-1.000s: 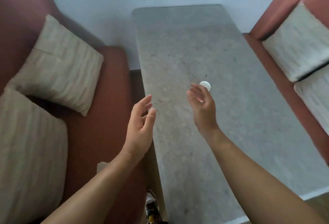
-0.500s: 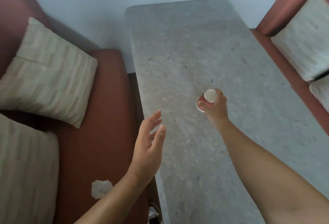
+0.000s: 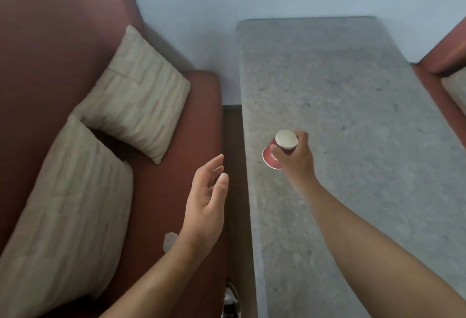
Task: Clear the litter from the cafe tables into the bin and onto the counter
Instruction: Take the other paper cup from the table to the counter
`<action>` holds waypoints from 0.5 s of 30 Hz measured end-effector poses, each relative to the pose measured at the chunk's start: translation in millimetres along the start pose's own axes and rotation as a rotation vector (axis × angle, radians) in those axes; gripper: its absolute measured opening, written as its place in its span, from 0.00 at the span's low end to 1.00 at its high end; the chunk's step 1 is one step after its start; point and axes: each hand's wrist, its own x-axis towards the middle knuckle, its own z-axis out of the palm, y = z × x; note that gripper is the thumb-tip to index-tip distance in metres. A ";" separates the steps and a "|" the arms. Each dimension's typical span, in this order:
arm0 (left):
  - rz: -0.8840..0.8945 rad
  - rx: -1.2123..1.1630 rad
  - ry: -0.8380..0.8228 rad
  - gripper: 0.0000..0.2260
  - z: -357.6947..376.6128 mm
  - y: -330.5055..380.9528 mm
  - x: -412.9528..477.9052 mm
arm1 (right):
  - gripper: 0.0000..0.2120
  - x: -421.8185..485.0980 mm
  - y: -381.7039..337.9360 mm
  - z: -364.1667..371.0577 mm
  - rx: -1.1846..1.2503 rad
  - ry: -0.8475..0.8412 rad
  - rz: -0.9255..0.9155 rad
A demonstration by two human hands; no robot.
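A small red paper cup (image 3: 277, 149) with a white base is gripped in my right hand (image 3: 296, 157), tilted with its base up, just above the left part of the grey stone table (image 3: 353, 120). My left hand (image 3: 205, 206) hovers open, fingers apart, over the red bench seat (image 3: 161, 191) beside the table's left edge. A crumpled white paper scrap (image 3: 168, 240) lies on the seat, partly hidden by my left wrist.
Two cream cushions (image 3: 136, 93) (image 3: 63, 211) lean against the red bench back on the left. A second red bench (image 3: 443, 75) with a cushion stands at the right. A pale wall closes the far end. A shoe (image 3: 230, 300) shows below.
My right hand closed on the red cup and lifted and tilted it off the table. The view swung left, bringing the bench and paper scrap further into sight.
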 end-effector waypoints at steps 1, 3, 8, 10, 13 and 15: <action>0.008 0.006 0.036 0.21 -12.0 6.8 -4.6 | 0.26 -11.6 -17.3 10.4 0.018 -0.029 -0.039; 0.028 0.023 0.104 0.20 -36.8 19.7 -14.6 | 0.25 -36.5 -50.9 30.6 0.079 -0.089 -0.084; 0.076 0.038 0.277 0.19 -112.7 48.3 -52.0 | 0.28 -107.5 -131.8 84.8 0.224 -0.298 -0.256; 0.083 0.028 0.345 0.19 -145.5 56.1 -73.0 | 0.26 -138.9 -163.5 104.8 0.255 -0.376 -0.338; 0.082 0.042 0.447 0.20 -194.4 67.7 -111.5 | 0.25 -191.4 -209.3 131.8 0.292 -0.536 -0.453; 0.088 0.060 0.522 0.20 -228.8 74.0 -140.8 | 0.25 -235.5 -239.9 147.8 0.329 -0.664 -0.505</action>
